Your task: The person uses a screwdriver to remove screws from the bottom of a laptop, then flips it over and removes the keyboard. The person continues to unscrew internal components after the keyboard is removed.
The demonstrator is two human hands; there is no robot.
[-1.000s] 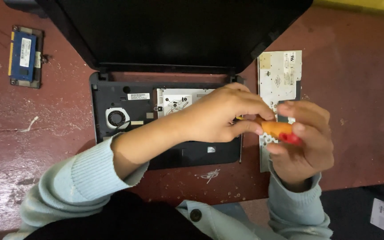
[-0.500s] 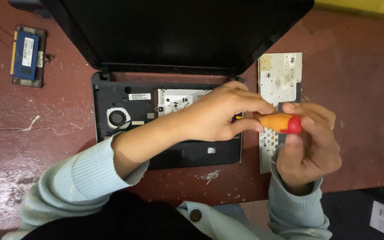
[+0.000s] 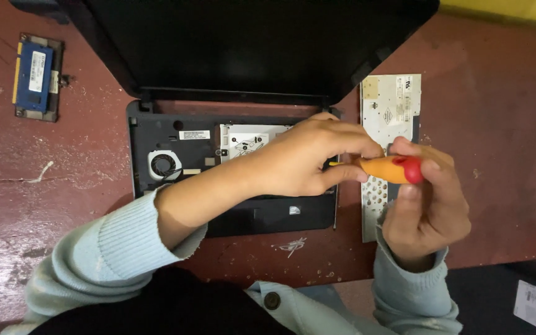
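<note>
A small black laptop [image 3: 175,133] lies open on a worn red table, its keyboard off, so a fan [image 3: 164,165] and a silver metal plate [image 3: 246,138] show. My left hand [image 3: 314,158] reaches across the base's right side and pinches the front end of an orange screwdriver [image 3: 386,169] with a red cap. My right hand [image 3: 426,201] grips its handle from below, thumb on the red cap. The tip is hidden under my left fingers.
The removed keyboard [image 3: 392,108] lies upside down, just right of the laptop. A blue memory module [image 3: 34,75] rests on a small dark square at the far left. The table edge runs along the bottom right, with a white card [image 3: 530,303] on the dark floor.
The screwdriver has turned from pointing down to lying nearly level, tip to the left. My right hand has shifted a little right and rolled. My left hand stays on the laptop's right side.
</note>
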